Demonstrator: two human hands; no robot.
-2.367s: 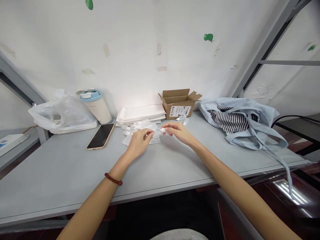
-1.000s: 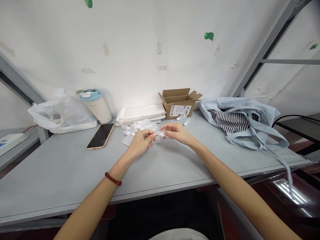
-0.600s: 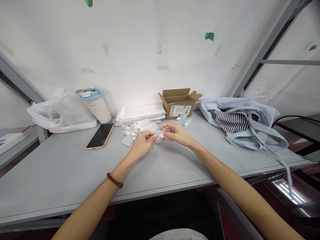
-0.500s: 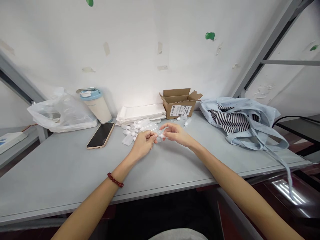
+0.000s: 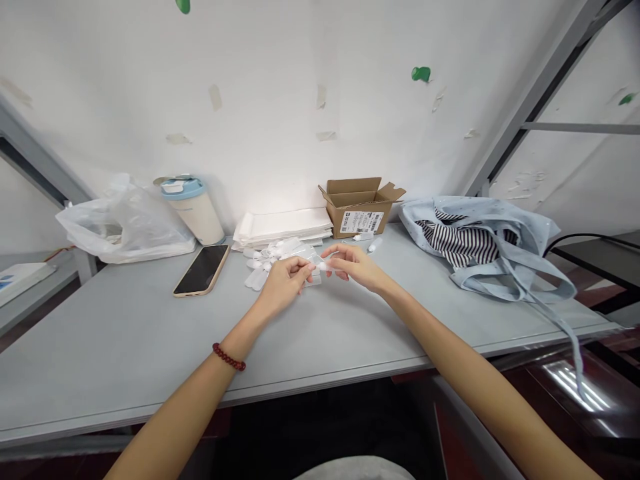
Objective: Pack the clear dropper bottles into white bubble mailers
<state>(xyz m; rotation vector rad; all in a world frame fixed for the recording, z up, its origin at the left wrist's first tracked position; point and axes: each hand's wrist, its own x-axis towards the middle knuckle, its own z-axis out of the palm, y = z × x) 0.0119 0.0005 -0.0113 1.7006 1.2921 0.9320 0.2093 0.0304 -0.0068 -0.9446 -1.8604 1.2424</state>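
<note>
Over the middle of the grey table [image 5: 120, 353], my left hand [image 5: 283, 285] and my right hand [image 5: 356, 265] meet, fingers pinched together on a small clear plastic tube with a white cap [image 5: 319, 265]. The left fingers hold its clear end and the right fingertips grip the white end. Just behind the hands lies a pile of several similar clear tubes [image 5: 273, 255]. A red bead bracelet [image 5: 229, 357] circles my left wrist.
A phone [image 5: 203, 269] lies face up at left, near a lidded cup [image 5: 193, 210] and a plastic bag [image 5: 123, 223]. White flat packets [image 5: 283, 227] and an open cardboard box [image 5: 359, 207] stand by the wall. A light blue cloth bag [image 5: 493, 243] lies at right.
Both hands stay together on the small tube with only slight finger shifts. The camera view has drifted a little.
</note>
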